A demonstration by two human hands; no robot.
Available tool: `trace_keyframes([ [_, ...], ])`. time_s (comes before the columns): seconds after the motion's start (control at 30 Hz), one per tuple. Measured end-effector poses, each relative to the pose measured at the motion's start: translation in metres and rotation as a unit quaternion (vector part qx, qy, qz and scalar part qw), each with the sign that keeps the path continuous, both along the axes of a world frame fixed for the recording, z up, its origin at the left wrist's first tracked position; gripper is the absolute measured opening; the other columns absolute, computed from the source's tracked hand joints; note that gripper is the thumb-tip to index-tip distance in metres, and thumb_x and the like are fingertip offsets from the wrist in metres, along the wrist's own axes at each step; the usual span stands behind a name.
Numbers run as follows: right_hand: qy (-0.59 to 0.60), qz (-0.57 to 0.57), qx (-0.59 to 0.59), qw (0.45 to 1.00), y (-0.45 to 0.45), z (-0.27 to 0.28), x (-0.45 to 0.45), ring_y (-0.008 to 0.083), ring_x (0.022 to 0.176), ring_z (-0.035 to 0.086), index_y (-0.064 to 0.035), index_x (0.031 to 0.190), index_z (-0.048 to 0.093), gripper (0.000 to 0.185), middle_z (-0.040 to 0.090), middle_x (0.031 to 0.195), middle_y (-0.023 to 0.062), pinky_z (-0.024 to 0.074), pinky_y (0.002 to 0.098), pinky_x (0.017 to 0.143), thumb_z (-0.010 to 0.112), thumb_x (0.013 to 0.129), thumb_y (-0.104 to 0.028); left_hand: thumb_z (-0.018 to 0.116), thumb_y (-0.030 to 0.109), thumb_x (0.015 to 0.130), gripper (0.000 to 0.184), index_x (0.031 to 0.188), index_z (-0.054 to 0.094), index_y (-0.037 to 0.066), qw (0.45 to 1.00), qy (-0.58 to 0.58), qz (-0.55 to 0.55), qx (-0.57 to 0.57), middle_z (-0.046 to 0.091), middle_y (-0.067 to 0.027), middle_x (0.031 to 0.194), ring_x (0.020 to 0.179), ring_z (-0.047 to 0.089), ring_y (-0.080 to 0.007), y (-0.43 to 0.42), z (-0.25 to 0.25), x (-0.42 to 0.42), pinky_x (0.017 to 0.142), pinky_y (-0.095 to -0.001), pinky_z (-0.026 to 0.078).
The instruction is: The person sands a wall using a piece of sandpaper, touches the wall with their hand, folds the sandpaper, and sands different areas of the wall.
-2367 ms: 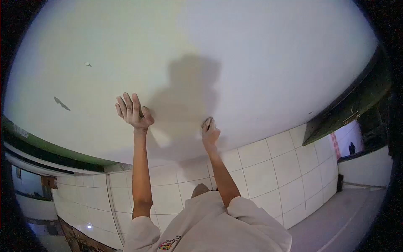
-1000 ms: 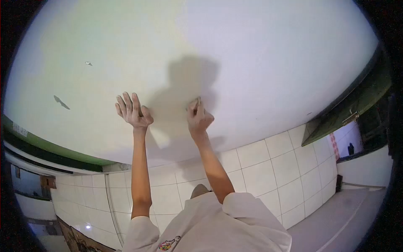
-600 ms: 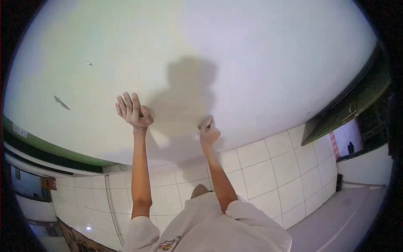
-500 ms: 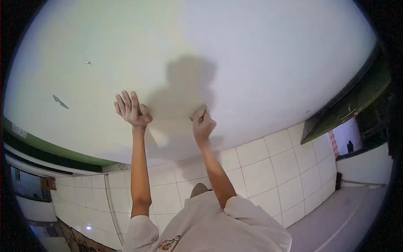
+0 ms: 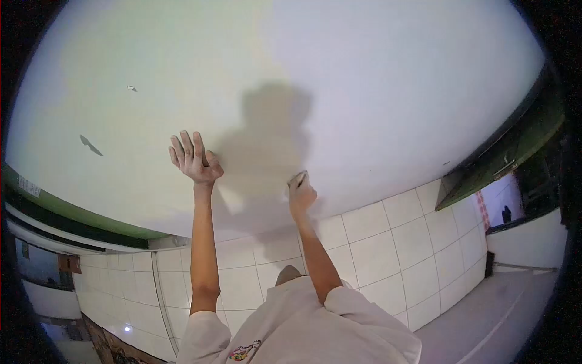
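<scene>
A pale painted wall [image 5: 376,97] fills most of the view in front of me. My left hand [image 5: 197,161] rests against it, palm towards the wall and fingers spread, with nothing in it. Lower and to the right, my right hand [image 5: 302,195] is closed at the wall surface. Between its fingers is a small, flat greyish piece [image 5: 299,177] that looks like folded sandpaper; most of it is hidden by the hand. Both hands look dusty. My shadow [image 5: 267,133] falls on the wall between and above them.
White floor tiles [image 5: 376,242] run along the foot of the wall. A hook-like fixture [image 5: 131,88] sticks out at upper left and casts a shadow. On the right is a dark green panel [image 5: 479,182] by a doorway; a green band [image 5: 91,218] edges the wall's left side.
My right hand has moved down the wall and slightly right, still gripping the greyish piece. My left hand stays spread on the wall; the view has shifted slightly.
</scene>
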State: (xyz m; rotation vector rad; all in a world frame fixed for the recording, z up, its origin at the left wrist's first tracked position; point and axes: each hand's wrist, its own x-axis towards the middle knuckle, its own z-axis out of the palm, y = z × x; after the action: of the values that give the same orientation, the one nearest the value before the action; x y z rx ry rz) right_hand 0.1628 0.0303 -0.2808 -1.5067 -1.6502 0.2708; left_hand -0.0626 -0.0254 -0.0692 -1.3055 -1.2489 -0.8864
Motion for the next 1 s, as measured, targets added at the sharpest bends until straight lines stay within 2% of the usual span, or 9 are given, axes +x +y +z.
trace_keyframes([
  [0.1, 0.010, -0.019, -0.026, 0.999, 0.003, -0.019, 0.002, 0.0233, 0.055, 0.063, 0.0021, 0.110, 0.065, 0.030, 0.065, 0.070, 0.0121, 0.0474, 0.0354, 0.047, 0.063, 0.090, -0.020, 0.039, 0.028, 0.095, 0.053, 0.140, 0.052, 0.003, 1.000, -0.008, -0.014, 0.000, 0.039, -0.0181, 0.153, 0.146, 0.028, -0.0394, 0.001, 0.002, 0.000, 0.119, -0.0516, 0.014],
  [0.2, 0.116, 0.008, 0.022, 0.993, -0.006, 0.040, 0.003, 0.0239, 0.055, 0.063, 0.0038, 0.112, 0.064, 0.031, 0.065, 0.070, 0.0124, 0.0481, 0.0360, 0.048, 0.063, 0.090, -0.019, 0.038, 0.029, 0.096, 0.053, 0.140, 0.052, 0.003, 1.000, -0.014, -0.003, -0.006, 0.040, -0.0179, 0.153, 0.146, 0.028, -0.0391, 0.000, 0.000, 0.001, 0.119, -0.0515, 0.013],
  [0.27, 0.211, 0.074, 0.133, 0.966, -0.010, 0.112, -0.001, 0.0233, 0.041, 0.056, 0.0020, 0.094, 0.064, 0.018, 0.056, 0.052, 0.0128, 0.0413, 0.0330, 0.041, 0.055, 0.097, -0.013, 0.038, 0.030, 0.096, 0.054, 0.139, 0.053, 0.002, 1.000, -0.014, -0.007, -0.007, 0.040, -0.0185, 0.152, 0.146, 0.028, -0.0397, 0.000, -0.001, -0.001, 0.119, -0.0515, 0.013],
  [0.4, 0.230, 0.120, 0.181, 0.949, 0.004, 0.151, -0.023, 0.0219, 0.040, 0.055, 0.0026, 0.092, 0.062, 0.016, 0.053, 0.050, 0.0117, 0.0398, 0.0319, 0.040, 0.056, 0.097, -0.012, 0.039, 0.030, 0.095, 0.054, 0.138, 0.054, 0.002, 1.000, -0.015, -0.006, -0.003, 0.041, -0.0192, 0.151, 0.145, 0.028, -0.0401, 0.000, 0.000, 0.001, 0.119, -0.0520, 0.013],
  [0.47, 0.070, 0.105, 0.125, 0.984, 0.008, 0.154, -0.028, 0.0219, 0.047, 0.062, 0.0028, 0.112, 0.064, 0.033, 0.063, 0.061, 0.0110, 0.0464, 0.0322, 0.043, 0.068, 0.085, -0.017, 0.039, 0.030, 0.095, 0.054, 0.137, 0.054, 0.001, 1.000, -0.010, -0.008, -0.002, 0.042, -0.0198, 0.151, 0.145, 0.028, -0.0403, 0.000, -0.001, -0.001, 0.119, -0.0520, 0.013],
  [0.6, 0.094, 0.067, 0.180, 0.977, 0.014, 0.101, -0.030, 0.0224, 0.050, 0.061, -0.0005, 0.109, 0.065, 0.029, 0.062, 0.061, 0.0091, 0.0473, 0.0334, 0.044, 0.067, 0.086, -0.017, 0.037, 0.031, 0.096, 0.054, 0.138, 0.054, 0.001, 1.000, -0.008, -0.013, 0.002, 0.042, -0.0194, 0.151, 0.145, 0.028, -0.0404, 0.001, 0.001, 0.001, 0.119, -0.0518, 0.013],
  [0.73, -0.031, -0.014, 0.058, 0.998, -0.003, 0.040, -0.010, 0.0268, 0.051, 0.061, -0.0028, 0.108, 0.065, 0.023, 0.063, 0.064, 0.0098, 0.0489, 0.0367, 0.045, 0.061, 0.091, -0.018, 0.037, 0.033, 0.096, 0.055, 0.138, 0.054, 0.002, 1.000, -0.012, 0.000, 0.000, 0.042, -0.0190, 0.151, 0.145, 0.029, -0.0406, 0.001, 0.000, 0.000, 0.119, -0.0519, 0.013],
  [0.87, -0.041, -0.015, 0.016, 0.999, -0.004, 0.001, 0.000, 0.0265, 0.051, 0.061, -0.0027, 0.107, 0.064, 0.023, 0.064, 0.066, 0.0115, 0.0493, 0.0372, 0.045, 0.059, 0.093, -0.020, 0.038, 0.032, 0.096, 0.054, 0.139, 0.053, 0.003, 1.000, -0.007, -0.010, 0.001, 0.041, -0.0191, 0.152, 0.145, 0.029, -0.0407, 0.001, -0.001, -0.002, 0.119, -0.0518, 0.014],
  [1.0, 0.127, 0.033, 0.069, 0.989, -0.010, 0.074, -0.002, 0.0253, 0.046, 0.062, -0.0014, 0.102, 0.064, 0.018, 0.063, 0.056, 0.0083, 0.0451, 0.0329, 0.042, 0.058, 0.095, -0.017, 0.038, 0.033, 0.098, 0.053, 0.140, 0.052, 0.004, 1.000, -0.017, -0.003, -0.008, 0.041, -0.0179, 0.152, 0.145, 0.029, -0.0393, -0.001, 0.001, 0.003, 0.119, -0.0515, 0.013],
])
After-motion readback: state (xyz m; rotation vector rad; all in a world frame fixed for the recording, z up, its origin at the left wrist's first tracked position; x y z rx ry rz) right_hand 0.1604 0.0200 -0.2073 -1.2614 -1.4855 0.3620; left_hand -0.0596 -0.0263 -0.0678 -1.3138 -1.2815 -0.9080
